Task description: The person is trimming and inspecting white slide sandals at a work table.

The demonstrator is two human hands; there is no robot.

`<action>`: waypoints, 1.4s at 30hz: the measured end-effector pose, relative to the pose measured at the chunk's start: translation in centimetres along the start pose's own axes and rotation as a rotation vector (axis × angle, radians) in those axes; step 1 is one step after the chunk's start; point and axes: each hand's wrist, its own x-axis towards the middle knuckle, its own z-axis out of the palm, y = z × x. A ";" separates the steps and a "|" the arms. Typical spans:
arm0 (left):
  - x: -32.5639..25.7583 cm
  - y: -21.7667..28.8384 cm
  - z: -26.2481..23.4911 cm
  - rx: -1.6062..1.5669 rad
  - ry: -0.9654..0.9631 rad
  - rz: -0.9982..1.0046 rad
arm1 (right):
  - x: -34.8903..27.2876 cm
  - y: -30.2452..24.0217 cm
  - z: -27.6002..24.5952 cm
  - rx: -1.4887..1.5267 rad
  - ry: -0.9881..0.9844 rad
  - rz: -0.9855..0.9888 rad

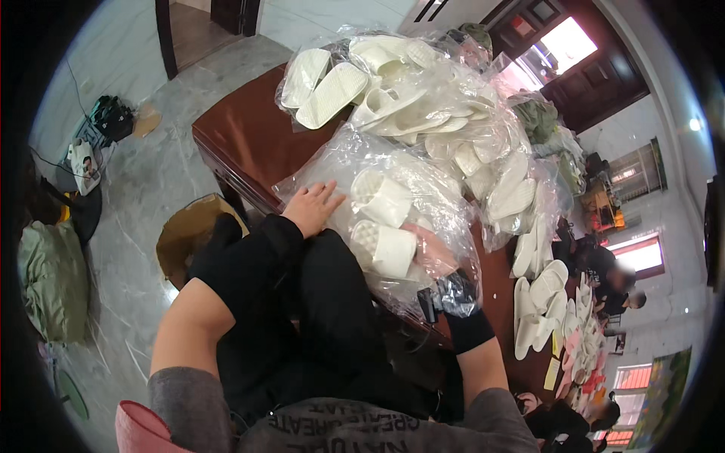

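A pair of white slide slippers lies in a clear plastic bag (317, 162) at the table's near edge. The upper slipper (389, 202) and the lower slipper (394, 253) are side by side. My right hand (434, 253) is inside the bag, closed at the right edge of the lower slipper; plastic and the slipper partly hide its fingers. My left hand (311, 210) rests on the bag's left part, its fingers stretched out and spread, holding nothing.
Beyond the bag, a large heap of bagged white slippers (408, 98) covers the brown table (242, 128). Loose white slippers (538, 306) lie farther right, near several people. An open cardboard box (177, 230) stands on the floor by my left arm. Green sacks (53, 279) sit at far left.
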 end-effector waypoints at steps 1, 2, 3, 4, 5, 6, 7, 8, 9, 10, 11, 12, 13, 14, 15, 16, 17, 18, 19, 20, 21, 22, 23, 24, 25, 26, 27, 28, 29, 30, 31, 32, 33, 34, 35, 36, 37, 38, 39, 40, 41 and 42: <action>0.2 0.1 -0.1 0.001 -0.012 0.001 | -0.6 -0.1 0.4 0.088 0.092 -0.078; 0.3 0.2 -0.2 0.002 -0.025 0.002 | -1.1 -0.3 0.8 0.176 0.182 -0.156; 0.4 0.1 -0.3 0.003 -0.023 -0.003 | -1.5 -0.6 1.0 0.266 0.271 -0.234; 0.5 0.1 -0.3 0.019 -0.039 -0.009 | -1.4 -2.8 2.8 0.347 0.266 -0.249; 0.8 0.4 -0.5 0.034 -0.049 -0.002 | -0.6 -3.5 3.0 0.347 0.280 -0.253; 0.6 0.3 0.0 0.034 -0.052 0.003 | 0.8 -3.8 3.5 0.370 0.261 -0.182; 0.0 -0.6 1.0 0.068 -0.114 -0.010 | 2.4 -3.6 4.4 0.393 0.226 -0.110; 0.3 -1.0 1.4 0.096 -0.161 -0.010 | 4.0 -2.0 4.2 0.388 0.228 -0.116; 0.9 -0.8 1.1 0.094 -0.146 0.003 | 5.8 0.7 2.8 0.398 0.077 -0.178; 1.3 -0.6 0.5 0.012 -0.091 0.063 | 6.7 2.5 1.7 0.404 -0.078 -0.235; 1.0 -0.9 0.2 -0.064 -0.049 0.105 | 7.3 3.5 1.7 0.402 -0.086 -0.234; 0.8 -1.7 0.5 -0.052 -0.049 0.087 | 8.1 4.0 2.2 0.415 -0.006 -0.210; 0.9 -2.2 0.4 -0.365 0.066 0.116 | 8.2 4.5 2.9 0.429 0.081 -0.184; 0.8 -2.8 0.3 -0.675 0.184 0.143 | 8.1 5.0 3.4 0.412 0.079 -0.239; 0.5 -4.1 0.1 -0.663 0.184 0.132 | 8.7 4.9 3.6 0.414 0.064 -0.241; 1.4 -3.9 -1.7 -0.649 0.151 -0.055 | 8.2 5.6 2.0 0.422 0.107 -0.201; 1.8 -3.9 -3.7 -0.616 0.119 -0.250 | 8.1 5.8 1.0 0.430 0.137 -0.166; 1.6 -3.1 -4.9 -0.555 0.133 -0.345 | 8.1 6.0 0.4 0.432 0.146 -0.177; 1.0 -2.9 -5.8 -0.547 0.132 -0.348 | 8.1 6.0 0.8 0.475 0.136 -0.189; 0.6 -2.8 -6.5 -0.616 -0.163 -0.389 | 8.1 6.0 1.0 0.517 0.129 -0.201; 0.4 -2.7 -6.8 -0.678 -0.462 -0.425 | 7.8 5.8 0.9 0.520 0.127 -0.203; -1.5 -3.8 -5.7 -0.794 -0.412 -0.482 | 7.9 4.8 3.3 0.283 0.113 -0.235; -1.8 -4.1 -5.3 -0.791 -0.411 -0.483 | 7.3 4.2 3.4 0.033 0.137 -0.283; -2.0 -4.3 -4.8 -0.876 -0.412 -0.425 | 7.6 4.3 3.2 0.033 0.135 -0.285; -1.1 -3.9 -4.7 -0.964 -0.408 -0.337 | 7.7 4.8 1.3 0.329 0.095 -0.234; -0.8 -3.6 -4.8 -0.939 -0.441 -0.313 | 7.9 4.7 0.7 0.629 0.034 -0.173; -0.3 -3.7 -4.4 -0.942 -0.437 -0.305 | 7.9 4.7 0.1 0.624 0.041 -0.177; -0.7 -4.3 -3.7 -1.003 -0.437 -0.284 | 8.1 4.4 0.9 0.616 -0.026 -0.200; -1.0 -4.9 -3.0 -1.064 -0.436 -0.263 | 8.3 4.2 1.7 0.609 -0.093 -0.223; -1.4 -5.5 -2.4 -1.102 -0.425 -0.331 | 8.4 4.0 2.4 0.612 -0.101 -0.213; -1.1 -5.7 -2.5 -1.106 -0.426 -0.330 | 8.3 4.0 2.5 0.657 -0.110 -0.196; -1.0 -5.9 -2.6 -1.060 -0.453 -0.381 | 8.2 3.9 2.5 0.702 -0.122 -0.179; -1.0 -6.0 -2.6 -1.013 -0.480 -0.434 | 8.2 4.0 2.6 0.703 -0.121 -0.177; -0.8 -5.3 -3.1 -0.928 -0.456 -0.381 | 8.1 4.3 2.4 0.686 -0.048 -0.177; -0.3 -4.9 -3.1 -0.928 -0.458 -0.379 | 8.0 4.5 2.2 0.670 0.024 -0.176; 0.1 -4.5 -3.2 -0.831 -0.445 -0.358 | 7.5 4.7 1.6 0.672 0.027 -0.177; -0.7 -5.0 -3.1 -0.729 -0.437 -0.365 | 7.1 3.8 2.7 0.699 -0.066 -0.232; -0.7 -5.0 -3.2 -0.715 -0.424 -0.376 | 6.7 3.1 2.7 0.717 -0.143 -0.299; -0.7 -5.3 -3.4 -0.712 -0.425 -0.381 | 7.0 3.0 2.8 0.719 -0.148 -0.298; -0.3 -5.2 -3.8 -0.629 -0.390 -0.383 | 6.7 3.5 2.2 0.678 -0.089 -0.274; -0.4 -4.6 -5.1 -0.550 -0.365 -0.390 | 6.2 3.7 2.5 0.645 -0.031 -0.238; -0.1 -4.0 -6.4 -0.399 -0.447 -0.437 | 6.3 4.3 3.5 0.599 0.043 -0.220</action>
